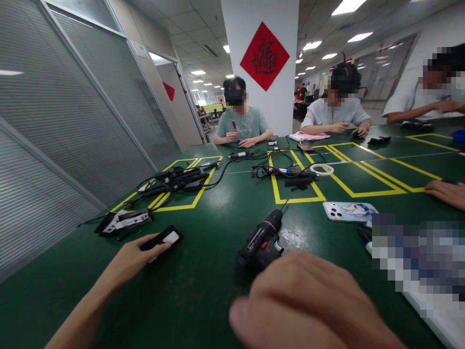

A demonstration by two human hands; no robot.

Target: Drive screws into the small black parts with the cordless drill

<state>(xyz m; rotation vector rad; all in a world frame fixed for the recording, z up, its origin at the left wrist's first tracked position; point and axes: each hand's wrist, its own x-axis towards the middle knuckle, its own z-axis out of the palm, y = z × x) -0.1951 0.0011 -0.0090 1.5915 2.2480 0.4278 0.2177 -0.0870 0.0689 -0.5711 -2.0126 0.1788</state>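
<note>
My left hand [140, 254] grips a flat black rectangular device [165, 242] between thumb and fingers, just above or on the green table. A white patch covers part of the device's top. My right hand [308, 305] is large in the foreground, close to the camera, with its fingers curled in. Whatever it may hold is hidden behind the knuckles. Just beyond it a black cordless drill [261, 240] with a red button lies on its side, its thin bit pointing away from me. My right hand hides part of the drill's lower end.
Black cables and devices [178, 182] lie tangled on the left. More cables [286, 172] and a white ring [321, 169] lie mid-table. A phone [348, 212] is at the right, beside a pixelated area. Yellow tape [301, 199] marks the green table [207, 291]. Several people sit across.
</note>
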